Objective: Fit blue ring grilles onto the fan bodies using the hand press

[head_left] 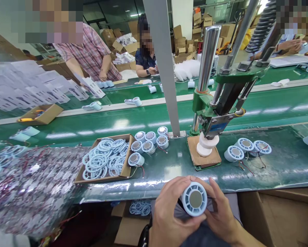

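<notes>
In front of my lap, both hands grip a light-blue cylindrical housing (195, 199), its spoked round end with a grey metal disc turned up toward me. My left hand (168, 211) wraps its left side, thumb along the lower edge. On the right, my right hand (219, 207) closes around it with fingers at the top and thumb below. Beyond them stands a green hand press (220, 113) with a white round pressing piece (206, 144) over a brown pad (192, 154). Several similar housings (148, 146) stand left of the press, and three more housings (234, 153) to its right.
A cardboard tray of light-blue rings (97, 163) sits on the bench, beside a heap of small wired parts (32, 188). A grey post (162, 68) rises behind the bench. Across the green conveyor (112, 120) are co-workers. An open carton (285, 216) is at lower right.
</notes>
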### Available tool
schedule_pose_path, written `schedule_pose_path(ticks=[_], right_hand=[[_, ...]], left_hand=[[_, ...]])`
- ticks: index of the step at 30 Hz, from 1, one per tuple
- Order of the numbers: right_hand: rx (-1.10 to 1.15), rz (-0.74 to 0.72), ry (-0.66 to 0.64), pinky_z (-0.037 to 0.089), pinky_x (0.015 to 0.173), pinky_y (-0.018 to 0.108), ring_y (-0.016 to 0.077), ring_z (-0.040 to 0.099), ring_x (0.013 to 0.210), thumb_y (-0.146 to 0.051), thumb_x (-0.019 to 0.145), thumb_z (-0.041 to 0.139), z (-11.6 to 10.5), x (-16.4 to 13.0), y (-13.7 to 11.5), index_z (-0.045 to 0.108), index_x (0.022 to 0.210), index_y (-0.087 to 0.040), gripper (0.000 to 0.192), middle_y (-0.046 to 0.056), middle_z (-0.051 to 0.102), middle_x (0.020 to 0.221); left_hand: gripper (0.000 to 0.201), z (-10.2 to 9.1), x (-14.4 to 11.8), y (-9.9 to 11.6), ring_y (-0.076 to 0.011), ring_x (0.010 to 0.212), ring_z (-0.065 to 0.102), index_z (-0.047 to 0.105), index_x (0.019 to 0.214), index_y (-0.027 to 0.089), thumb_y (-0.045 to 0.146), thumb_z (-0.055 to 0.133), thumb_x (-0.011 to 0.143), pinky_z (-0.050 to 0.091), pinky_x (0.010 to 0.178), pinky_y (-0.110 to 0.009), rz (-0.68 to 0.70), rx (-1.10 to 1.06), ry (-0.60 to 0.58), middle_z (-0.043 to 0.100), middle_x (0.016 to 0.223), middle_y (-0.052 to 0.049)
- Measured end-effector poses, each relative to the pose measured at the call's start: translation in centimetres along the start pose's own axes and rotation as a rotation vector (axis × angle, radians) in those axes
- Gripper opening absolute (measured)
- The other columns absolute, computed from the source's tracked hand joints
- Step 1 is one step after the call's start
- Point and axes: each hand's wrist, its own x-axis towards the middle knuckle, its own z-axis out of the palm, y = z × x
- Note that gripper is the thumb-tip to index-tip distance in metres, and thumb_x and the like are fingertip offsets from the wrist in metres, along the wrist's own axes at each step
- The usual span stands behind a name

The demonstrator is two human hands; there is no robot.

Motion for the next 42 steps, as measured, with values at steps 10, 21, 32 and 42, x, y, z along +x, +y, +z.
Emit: schedule_pose_path(ticks=[10,21,32,42], right_hand=[[-0.107,-0.025,-0.070,0.058,0.101,0.032,0.0233,0.067,0.122,-0.014,0.097,0.048,-0.6,0.0,0.3,0.025,0.159,-0.026,0.068,0.011,0.068,0.133],[-0.125,-0.098,-0.024,0.060,0.100,0.032,0.0216,0.065,0.125,-0.006,0.095,0.045,-0.1,0.2,0.9,0.028,0.159,-0.025,0.068,0.011,0.067,0.134],[-0.172,-0.214,0.126,0.061,0.100,0.036,0.0216,0.059,0.131,0.007,0.091,0.044,1.7,0.0,0.8,0.039,0.154,-0.020,0.069,0.015,0.062,0.139],[-0.170,-0.164,0.101,0.061,0.099,0.033,0.0220,0.062,0.128,0.002,0.094,0.045,1.5,0.2,0.9,0.032,0.158,-0.022,0.069,0.014,0.064,0.138]], left_hand=[[0.058,0.2,0.2,0.5,-0.0294,0.101,0.073,0.061,0.127,0.026,0.044,0.084,0.077,0.061,0.090,-0.043,0.002,0.020,0.026,0.077,0.111,-0.009],[0.048,2.3,-1.6,-0.2,-0.0300,0.123,0.061,0.063,0.122,0.024,0.061,0.047,0.097,0.057,0.097,-0.040,-0.300,-0.520,0.062,0.060,0.131,-0.015],[0.035,4.1,-1.1,-0.9,-0.0198,0.094,0.070,0.068,0.080,0.020,0.044,0.053,0.100,0.058,0.085,-0.030,-0.507,-0.689,0.308,0.070,0.095,-0.006],[0.047,3.2,-0.7,-0.7,-0.0217,0.096,0.070,0.075,0.087,0.020,0.056,0.047,0.099,0.057,0.086,-0.031,-0.611,-0.937,0.300,0.071,0.100,-0.007]])
